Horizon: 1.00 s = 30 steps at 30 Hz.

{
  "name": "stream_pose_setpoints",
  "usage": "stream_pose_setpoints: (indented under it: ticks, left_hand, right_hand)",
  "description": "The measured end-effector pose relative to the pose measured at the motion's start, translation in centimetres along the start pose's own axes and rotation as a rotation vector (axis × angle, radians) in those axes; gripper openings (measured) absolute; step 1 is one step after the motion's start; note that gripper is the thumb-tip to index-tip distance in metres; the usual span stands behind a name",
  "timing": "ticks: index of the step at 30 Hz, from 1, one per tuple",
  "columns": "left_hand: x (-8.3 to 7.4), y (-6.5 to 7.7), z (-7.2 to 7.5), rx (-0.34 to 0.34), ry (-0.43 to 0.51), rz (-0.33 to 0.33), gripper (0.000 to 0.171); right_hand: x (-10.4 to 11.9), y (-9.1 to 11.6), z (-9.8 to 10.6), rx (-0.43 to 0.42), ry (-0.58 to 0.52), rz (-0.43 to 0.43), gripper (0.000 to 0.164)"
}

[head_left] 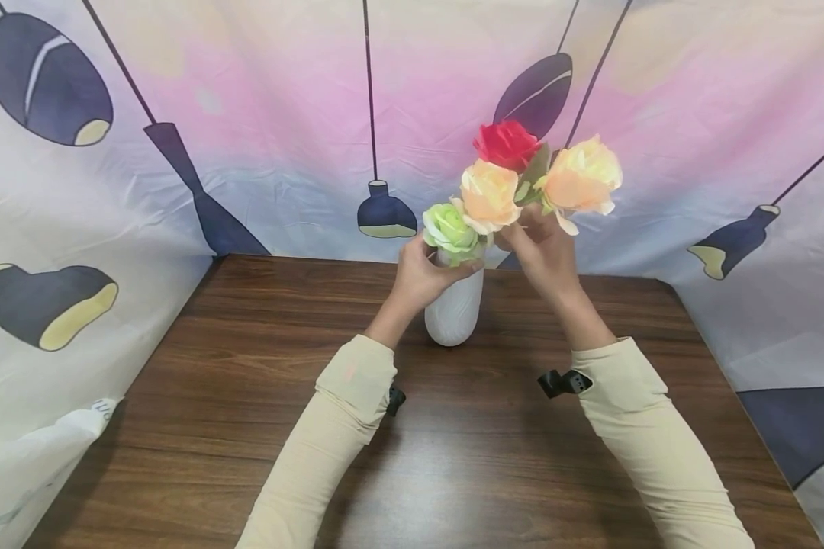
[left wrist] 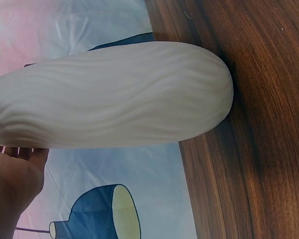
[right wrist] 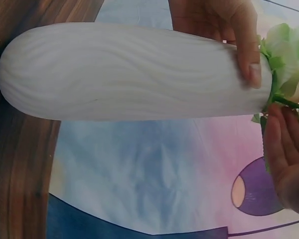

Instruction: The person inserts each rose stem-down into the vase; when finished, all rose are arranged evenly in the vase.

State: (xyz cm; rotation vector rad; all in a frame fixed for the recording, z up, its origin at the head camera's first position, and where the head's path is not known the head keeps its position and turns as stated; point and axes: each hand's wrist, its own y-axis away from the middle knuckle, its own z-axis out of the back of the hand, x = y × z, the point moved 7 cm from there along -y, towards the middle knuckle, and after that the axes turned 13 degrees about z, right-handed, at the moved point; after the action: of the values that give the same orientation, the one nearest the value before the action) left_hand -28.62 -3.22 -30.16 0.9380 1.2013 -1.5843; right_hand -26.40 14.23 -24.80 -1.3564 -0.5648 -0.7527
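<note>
A white vase (head_left: 453,313) with a wavy ribbed surface stands upright on the table. My left hand (head_left: 422,276) grips it near the top, thumb across the front in the right wrist view. Out of its mouth rise a pale green rose (head_left: 449,229), a peach rose (head_left: 489,194) and a red rose (head_left: 506,145). A yellow-peach rose (head_left: 582,179) leans out to the right. Just below it, my right hand (head_left: 545,255) pinches a green stem (right wrist: 289,103) beside the vase's rim. The lower stems are hidden inside the vase.
The dark wood table (head_left: 247,358) ends at a cloth backdrop (head_left: 302,152) printed with lamps, close behind the vase. More cloth hangs along both sides. At the left edge lies a white bag-like thing (head_left: 75,431). Each wrist carries a small black camera (head_left: 564,383).
</note>
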Motion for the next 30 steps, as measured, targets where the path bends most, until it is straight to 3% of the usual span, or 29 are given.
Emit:
stream_pose_setpoints:
  ticks: [1, 4, 8, 10, 15, 18, 23, 30]
  left_hand:
    - [0.0, 0.0, 0.0, 0.001, 0.002, 0.002, 0.067]
    - [-0.1, 0.0, 0.0, 0.001, 0.006, 0.005, 0.067]
    - [-0.1, 0.1, 0.0, 0.001, 0.007, 0.008, 0.067]
    - [-0.1, 0.1, 0.1, 0.002, 0.006, 0.012, 0.067]
    - [-0.1, 0.0, 0.0, 0.004, 0.006, 0.021, 0.067]
    - [-0.1, 0.0, 0.0, 0.003, 0.011, 0.020, 0.067]
    - [-0.2, 0.1, 0.1, 0.005, 0.021, 0.021, 0.067]
    - [0.0, 0.0, 0.0, 0.004, 0.012, 0.030, 0.066]
  right_hand:
    - [0.2, 0.0, 0.1, 0.002, 0.051, 0.011, 0.010]
    - [0.8, -0.1, 0.4, 0.010, 0.196, 0.032, 0.023]
    - [1.3, -0.2, 0.8, -0.036, 0.227, 0.028, 0.026]
    - [1.4, -0.3, 0.9, -0.089, 0.117, 0.021, 0.023]
    - [1.9, -0.8, 1.1, -0.238, -0.329, 0.060, 0.027]
    - [2.3, -0.9, 1.3, -0.284, -0.487, 0.089, 0.025]
    - [2.8, -1.0, 1.5, -0.299, -0.588, 0.116, 0.022]
    - [2.6, -0.7, 2.1, -0.393, -0.603, 0.097, 0.021]
